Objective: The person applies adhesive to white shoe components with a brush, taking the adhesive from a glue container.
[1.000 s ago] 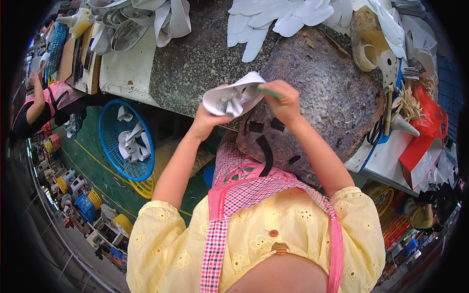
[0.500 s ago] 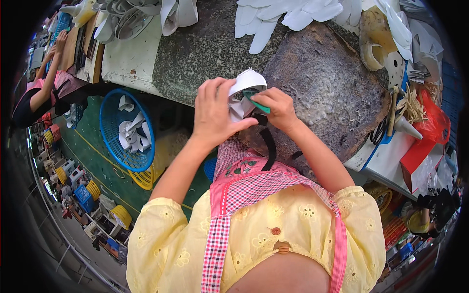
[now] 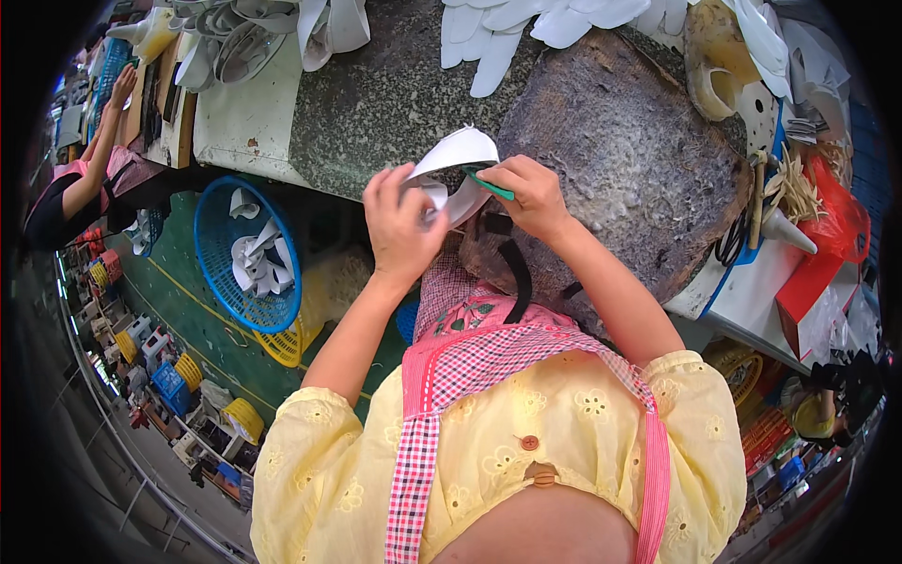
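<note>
Between my hands is a white curved shoe upper [image 3: 458, 152], bent into a loop with its edge facing up. My left hand [image 3: 404, 224] is at the left end of the upper, fingers curled around it and partly smeared by motion. My right hand [image 3: 528, 197] pinches a small green tool [image 3: 492, 184] against the inside of the upper; its working end is mostly hidden, so its exact kind is unclear. Both hands are in front of the dark worktop, at the left edge of a rough brown pad [image 3: 625, 169].
White sole-shaped pieces [image 3: 498, 42] fan out at the back. More white uppers [image 3: 249, 42] are piled at back left. A blue basket [image 3: 199, 249] holding white pieces stands below left. A red bag [image 3: 832, 216] and a wooden-handled tool [image 3: 755, 211] are at right.
My left hand has loosened and shifted down along the upper, its thumb drawn back. The upper has tipped left and opened out. The right hand keeps the green tool, moved slightly.
</note>
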`<state>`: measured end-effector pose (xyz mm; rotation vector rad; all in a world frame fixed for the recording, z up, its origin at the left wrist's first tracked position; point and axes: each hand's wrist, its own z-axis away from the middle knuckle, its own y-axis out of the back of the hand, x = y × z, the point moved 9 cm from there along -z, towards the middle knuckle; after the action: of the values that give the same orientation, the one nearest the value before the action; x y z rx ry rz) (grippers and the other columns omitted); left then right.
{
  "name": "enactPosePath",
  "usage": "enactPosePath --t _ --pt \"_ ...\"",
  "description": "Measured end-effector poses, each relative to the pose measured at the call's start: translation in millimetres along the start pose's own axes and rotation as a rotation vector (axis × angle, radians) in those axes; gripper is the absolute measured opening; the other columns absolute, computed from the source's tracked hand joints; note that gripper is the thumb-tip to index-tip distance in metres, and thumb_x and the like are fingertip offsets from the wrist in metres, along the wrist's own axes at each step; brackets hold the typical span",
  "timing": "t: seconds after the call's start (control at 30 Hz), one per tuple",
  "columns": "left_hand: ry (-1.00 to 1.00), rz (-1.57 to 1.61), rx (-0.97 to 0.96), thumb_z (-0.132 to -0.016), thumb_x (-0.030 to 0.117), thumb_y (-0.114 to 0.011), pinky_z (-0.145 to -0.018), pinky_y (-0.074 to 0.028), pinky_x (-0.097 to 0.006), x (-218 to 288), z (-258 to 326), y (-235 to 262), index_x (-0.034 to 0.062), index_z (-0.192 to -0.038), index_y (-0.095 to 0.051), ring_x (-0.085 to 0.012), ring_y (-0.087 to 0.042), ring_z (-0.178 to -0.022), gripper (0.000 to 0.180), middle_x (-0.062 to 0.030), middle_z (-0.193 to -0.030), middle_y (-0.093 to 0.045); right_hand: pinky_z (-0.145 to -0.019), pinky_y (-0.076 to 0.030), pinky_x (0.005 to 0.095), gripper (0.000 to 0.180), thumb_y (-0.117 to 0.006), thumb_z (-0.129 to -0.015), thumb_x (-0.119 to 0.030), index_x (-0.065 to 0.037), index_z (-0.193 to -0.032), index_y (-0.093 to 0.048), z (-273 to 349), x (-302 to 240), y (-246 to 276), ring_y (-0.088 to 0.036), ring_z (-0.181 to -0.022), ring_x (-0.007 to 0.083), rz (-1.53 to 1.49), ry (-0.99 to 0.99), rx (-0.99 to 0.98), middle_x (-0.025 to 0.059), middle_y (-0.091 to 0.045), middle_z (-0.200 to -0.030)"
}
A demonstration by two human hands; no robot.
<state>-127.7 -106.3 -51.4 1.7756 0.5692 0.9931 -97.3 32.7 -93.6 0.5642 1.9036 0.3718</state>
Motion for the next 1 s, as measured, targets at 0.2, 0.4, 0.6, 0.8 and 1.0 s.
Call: enactPosePath --t 0.2,0.4,0.6,0.8,1.0 --pt "0.828 0.735 0.150 -0.065 -0.004 -0.059 -0.075 -0.042 -0.029 -98.8 55.8 -36.3 0.0030 -0.070 -0.050 -0.0205 -0.054 -0.090 0.012 -0.0124 -0.102 -0.053 -0.055 -0.046 0.0300 0.024 -0.060 -0.064 -0.001 -0.008 -0.087 -0.062 1.8 -14.2 -0.6 -0.055 -0.067 0.0214 0.036 0.094 -0.020 0.0050 -0.057 -0.076" --pt "0.981 1.031 0.108 -0.067 -0.011 -0.056 -0.069 -0.044 -0.022 -97.8 56.8 -50.9 -0.0045 -0.088 -0.057 -0.0116 -0.056 -0.074 0.022 -0.0057 -0.080 -0.059 -0.055 -0.045 0.0310 0.021 -0.059 -0.063 -0.003 -0.009 -0.083 -0.060 -1.5 -15.1 6.0 -0.055 -0.066 0.0213 0.024 0.091 -0.008 0.0042 -0.057 -0.073" --pt "0.583 1.129 0.220 -0.072 -0.007 -0.058 -0.066 -0.045 -0.022 -34.1 -5.9 -23.4 -0.0021 -0.088 -0.057 -0.0101 -0.055 -0.076 0.016 -0.0044 -0.085 -0.058 -0.058 -0.045 0.0290 0.024 -0.064 -0.064 0.001 -0.007 -0.087 -0.063 -9.1 -8.0 69.9 -0.058 -0.069 0.0224 -0.036 -0.084 0.219 0.0084 -0.060 -0.079" --pt "0.062 0.545 0.227 -0.064 -0.008 -0.055 -0.067 -0.044 -0.032 23.1 -35.8 -26.0 0.0034 -0.088 -0.055 -0.0263 -0.053 -0.079 0.026 -0.0107 -0.086 -0.055 -0.058 -0.045 0.0298 0.022 -0.062 -0.065 0.001 -0.007 -0.086 -0.063 -3.9 17.1 86.2 -0.057 -0.070 0.0231 0.142 -0.067 0.276 0.0071 -0.060 -0.078" --pt "0.110 0.529 0.149 -0.064 -0.007 -0.056 -0.061 -0.044 -0.031 20.4 -36.7 -37.3 0.0038 -0.086 -0.053 -0.0227 -0.053 -0.073 0.025 -0.0094 -0.082 -0.053 -0.058 -0.045 0.0306 0.024 -0.059 -0.063 0.001 -0.009 -0.085 -0.062 11.3 20.2 67.6 -0.056 -0.069 0.0236 0.261 0.016 0.172 0.0061 -0.059 -0.078"
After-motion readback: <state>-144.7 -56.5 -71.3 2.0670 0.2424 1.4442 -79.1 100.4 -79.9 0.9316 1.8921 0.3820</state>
